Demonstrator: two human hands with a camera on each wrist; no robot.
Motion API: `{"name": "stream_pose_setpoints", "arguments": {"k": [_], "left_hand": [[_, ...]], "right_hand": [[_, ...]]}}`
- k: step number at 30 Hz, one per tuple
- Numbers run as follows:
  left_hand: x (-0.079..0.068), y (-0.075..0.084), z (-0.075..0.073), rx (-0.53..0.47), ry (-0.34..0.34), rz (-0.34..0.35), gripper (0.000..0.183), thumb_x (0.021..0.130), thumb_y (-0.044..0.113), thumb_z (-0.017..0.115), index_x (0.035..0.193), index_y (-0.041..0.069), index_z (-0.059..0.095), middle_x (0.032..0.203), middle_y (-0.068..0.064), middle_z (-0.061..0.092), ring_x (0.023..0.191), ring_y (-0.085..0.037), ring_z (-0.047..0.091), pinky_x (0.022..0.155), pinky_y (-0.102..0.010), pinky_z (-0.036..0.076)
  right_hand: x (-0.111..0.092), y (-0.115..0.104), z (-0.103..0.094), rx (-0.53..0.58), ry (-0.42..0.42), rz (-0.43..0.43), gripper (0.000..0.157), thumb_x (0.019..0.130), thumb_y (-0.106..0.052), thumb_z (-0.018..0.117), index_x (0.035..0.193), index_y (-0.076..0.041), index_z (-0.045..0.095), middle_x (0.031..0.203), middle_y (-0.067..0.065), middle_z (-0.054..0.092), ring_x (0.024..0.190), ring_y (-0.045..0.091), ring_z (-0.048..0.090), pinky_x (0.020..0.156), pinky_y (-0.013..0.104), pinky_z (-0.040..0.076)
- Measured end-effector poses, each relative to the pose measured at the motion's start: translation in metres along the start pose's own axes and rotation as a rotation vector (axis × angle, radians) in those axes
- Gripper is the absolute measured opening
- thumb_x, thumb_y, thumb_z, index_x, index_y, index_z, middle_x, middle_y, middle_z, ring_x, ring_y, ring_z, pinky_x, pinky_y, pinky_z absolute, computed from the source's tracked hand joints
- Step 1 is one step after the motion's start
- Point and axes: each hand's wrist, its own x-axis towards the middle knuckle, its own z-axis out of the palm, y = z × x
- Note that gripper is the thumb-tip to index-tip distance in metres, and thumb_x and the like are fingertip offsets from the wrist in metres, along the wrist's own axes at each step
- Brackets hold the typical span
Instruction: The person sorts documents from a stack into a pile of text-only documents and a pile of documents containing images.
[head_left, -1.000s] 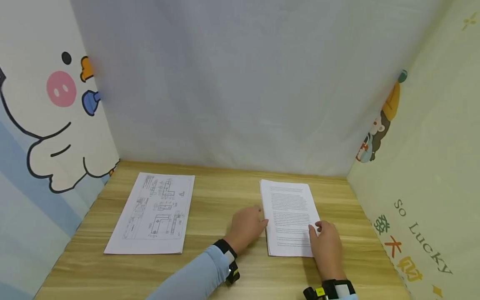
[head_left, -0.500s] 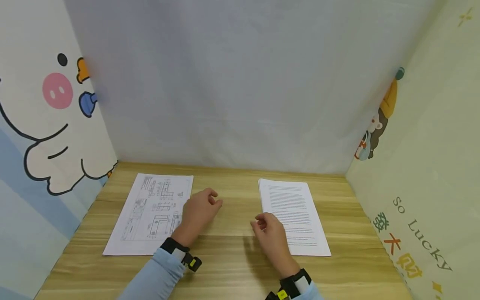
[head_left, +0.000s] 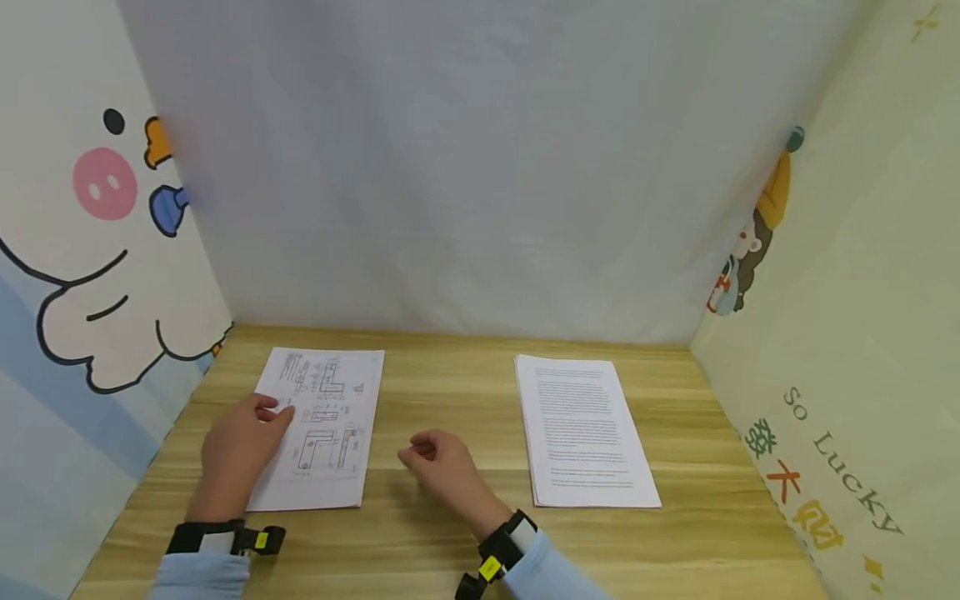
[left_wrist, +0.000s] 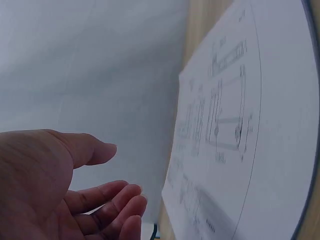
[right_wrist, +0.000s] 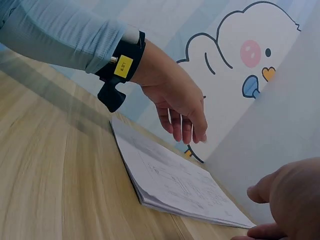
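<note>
My left hand (head_left: 243,442) hovers over the left side of a paper stack (head_left: 337,442) printed with technical drawings. In the left wrist view its thumb and relaxed fingers (left_wrist: 112,207) hold nothing, with the drawing sheet beside them. Between the two stacks, above the table, is my right hand (head_left: 450,471), its fingers loosely bent and nothing in them. The right wrist view shows the drawing stack's layered edge (right_wrist: 172,209) beneath the left hand. On the right lies a second paper stack (head_left: 585,433), covered in lines of text, apart from both hands.
The wood-grain table (head_left: 450,375) runs back to a pale grey curtain (head_left: 450,183). A cartoon-printed panel (head_left: 90,275) borders the left side, and a yellowish panel (head_left: 847,333) with lettering the right. Bare wood lies between the stacks.
Both hands have left the text stack and moved left. The left hand crossed to the far side of the drawing stack; the right came to the middle. Both stacks lie in place.
</note>
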Motion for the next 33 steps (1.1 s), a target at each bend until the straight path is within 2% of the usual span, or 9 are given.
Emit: {"name": "stream_pose_setpoints", "arguments": {"k": [4, 9, 14, 20, 26, 33], "left_hand": [[0.003, -0.03, -0.016, 0.013, 0.006, -0.076, 0.06, 0.102, 0.039, 0.062, 0.138, -0.009, 0.056, 0.121, -0.028, 0.063, 0.097, -0.04, 0.059, 0.078, -0.051, 0.046], [0.003, -0.049, -0.023, 0.015, -0.059, -0.137, 0.069, 0.1, 0.04, 0.065, 0.14, -0.014, 0.05, 0.13, -0.034, 0.056, 0.106, -0.045, 0.055, 0.087, -0.058, 0.046], [0.0, -0.053, -0.02, 0.023, -0.116, -0.179, 0.075, 0.098, 0.04, 0.067, 0.14, -0.018, 0.046, 0.13, -0.036, 0.055, 0.106, -0.047, 0.056, 0.088, -0.059, 0.046], [-0.001, -0.052, -0.016, 0.001, -0.109, -0.208, 0.074, 0.096, 0.038, 0.071, 0.138, -0.019, 0.049, 0.13, -0.036, 0.057, 0.107, -0.047, 0.055, 0.091, -0.06, 0.046], [0.001, -0.058, -0.011, -0.045, -0.068, -0.197, 0.063, 0.096, 0.03, 0.073, 0.135, -0.015, 0.054, 0.121, -0.032, 0.059, 0.099, -0.042, 0.055, 0.084, -0.054, 0.047], [0.003, -0.061, -0.007, -0.066, 0.0, -0.173, 0.051, 0.098, 0.022, 0.072, 0.134, -0.013, 0.058, 0.115, -0.029, 0.061, 0.095, -0.039, 0.054, 0.079, -0.05, 0.045]], "right_hand": [[0.004, -0.012, 0.018, 0.021, -0.033, 0.071, 0.05, 0.097, -0.038, 0.07, 0.127, 0.002, 0.068, 0.112, 0.008, 0.072, 0.097, 0.016, 0.066, 0.08, 0.036, 0.057], [0.006, -0.024, 0.034, 0.06, -0.067, 0.154, 0.057, 0.095, -0.04, 0.072, 0.131, 0.004, 0.065, 0.121, 0.016, 0.07, 0.105, 0.023, 0.067, 0.087, 0.042, 0.057], [0.005, -0.03, 0.043, 0.13, -0.099, 0.194, 0.064, 0.095, -0.041, 0.072, 0.136, 0.006, 0.061, 0.129, 0.019, 0.067, 0.112, 0.027, 0.065, 0.093, 0.047, 0.055], [0.002, -0.033, 0.049, 0.14, -0.122, 0.186, 0.061, 0.095, -0.041, 0.072, 0.135, 0.004, 0.064, 0.126, 0.015, 0.069, 0.112, 0.023, 0.065, 0.094, 0.046, 0.054], [0.0, -0.035, 0.051, 0.164, -0.127, 0.175, 0.061, 0.095, -0.037, 0.072, 0.137, 0.007, 0.062, 0.128, 0.018, 0.068, 0.116, 0.027, 0.064, 0.097, 0.048, 0.053], [0.0, -0.033, 0.051, 0.141, -0.132, 0.17, 0.059, 0.096, -0.038, 0.071, 0.137, 0.004, 0.062, 0.128, 0.016, 0.069, 0.116, 0.025, 0.065, 0.098, 0.047, 0.053]]}}
